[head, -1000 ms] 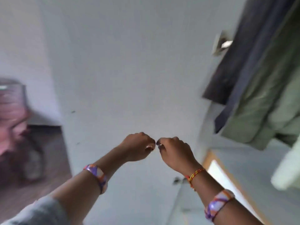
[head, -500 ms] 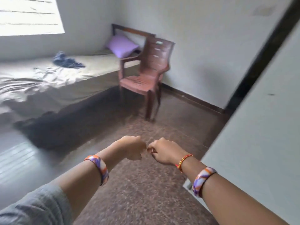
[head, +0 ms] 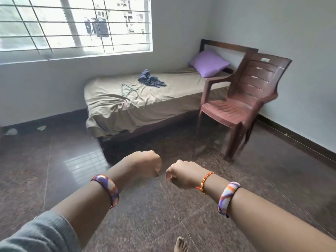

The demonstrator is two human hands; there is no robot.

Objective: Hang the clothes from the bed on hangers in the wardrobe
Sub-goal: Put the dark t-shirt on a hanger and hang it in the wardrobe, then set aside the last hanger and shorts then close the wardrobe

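Where bed (head: 163,104) lies: one garment (head: 151,80), two hangers (head: 127,90).

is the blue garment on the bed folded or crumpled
Crumpled: the blue garment lies bunched in a loose heap on the bed.

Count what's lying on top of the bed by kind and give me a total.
Purple pillow: 1
Dark blue garment: 1
Green hanger: at least 1, possibly more stacked, too thin to tell
Total: 3 at least
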